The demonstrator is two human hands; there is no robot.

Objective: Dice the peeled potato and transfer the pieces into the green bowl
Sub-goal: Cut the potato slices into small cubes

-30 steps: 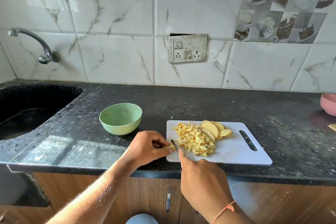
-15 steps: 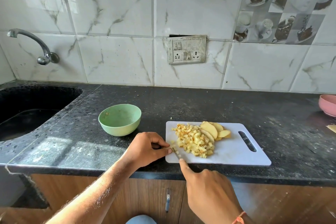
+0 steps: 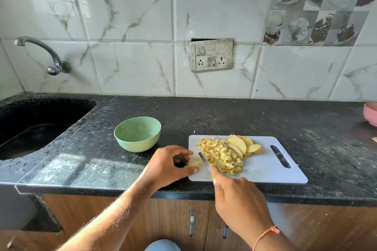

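No readable writing; black speckled stone desk (image 3: 265, 120) under marble-patterned wall tiles, dark sink (image 3: 30, 128) left, grey switch plate (image 3: 211, 54) behind, pink bowl (image 3: 371, 113) at right edge. Left hand (image 3: 169, 166) pinches a pale potato strip (image 3: 194, 162) on the white plastic cutting board (image 3: 265, 169); right hand (image 3: 238, 201) grips a small knife (image 3: 204, 162) beside the strip. Diced potato heap (image 3: 220, 155) and uncut slices (image 3: 242, 144) lie mid-board, the round green bowl (image 3: 137, 133) just left of it.
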